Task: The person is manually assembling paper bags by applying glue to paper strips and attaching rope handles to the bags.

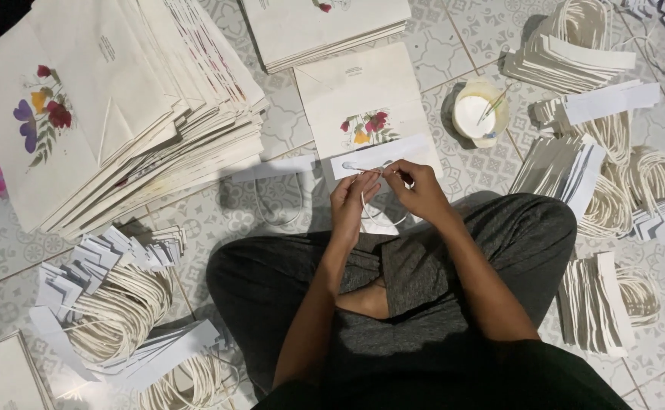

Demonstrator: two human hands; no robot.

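Note:
I sit cross-legged on a patterned tile floor. A flat white paper bag [363,95] with a printed flower motif lies in front of my knees. Across its near edge rests a white paper strip [382,154]. My right hand [422,190] pinches a thin stick whose tip touches that strip. My left hand [351,201] holds a white cord handle [370,216] that loops down below my fingers. Both hands are close together just below the strip.
A tall pile of flat flowered bags [120,99] fills the upper left, another stack [325,26] lies at the top. A small tub of white glue [479,114] stands right of the bag. Bundles of cord handles and paper strips [606,159] lie at right and lower left [120,304].

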